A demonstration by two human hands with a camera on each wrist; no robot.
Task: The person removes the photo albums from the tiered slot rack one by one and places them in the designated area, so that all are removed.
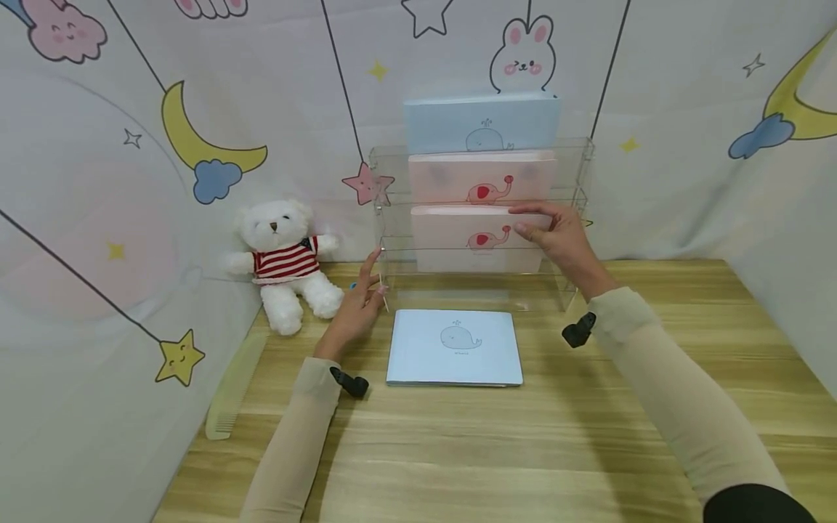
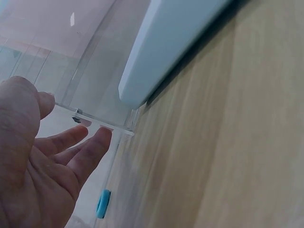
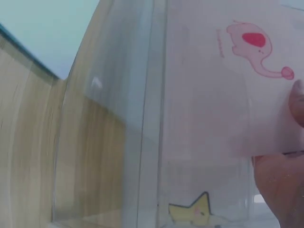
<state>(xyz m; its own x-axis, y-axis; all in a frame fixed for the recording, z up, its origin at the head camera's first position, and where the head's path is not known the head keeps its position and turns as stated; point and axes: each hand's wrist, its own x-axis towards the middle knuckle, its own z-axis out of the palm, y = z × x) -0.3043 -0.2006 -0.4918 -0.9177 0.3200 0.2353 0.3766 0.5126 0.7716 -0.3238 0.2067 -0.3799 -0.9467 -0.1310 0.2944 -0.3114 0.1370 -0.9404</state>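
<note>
A clear tiered rack (image 1: 451,296) stands on the table. My right hand (image 1: 565,243) pinches the top right corner of the lower pink booklet (image 1: 445,236), thumb on its front beside the red elephant; in the right wrist view the thumb (image 3: 297,104) lies on the pink booklet (image 3: 204,95). Behind it in the rack are another pink booklet (image 1: 438,178) and a blue one (image 1: 438,127). My left hand (image 1: 356,312) touches the rack's left side; the left wrist view shows its fingertips (image 2: 104,135) at the clear edge, with fingers loosely bent.
A blue whale booklet (image 1: 425,356) lies flat in front of the rack. To the left sit a white teddy bear (image 1: 284,261) in a striped shirt and a pale green comb (image 1: 235,385). A small blue ring-like object (image 2: 103,204) is near my left hand. A patterned cloth hangs behind.
</note>
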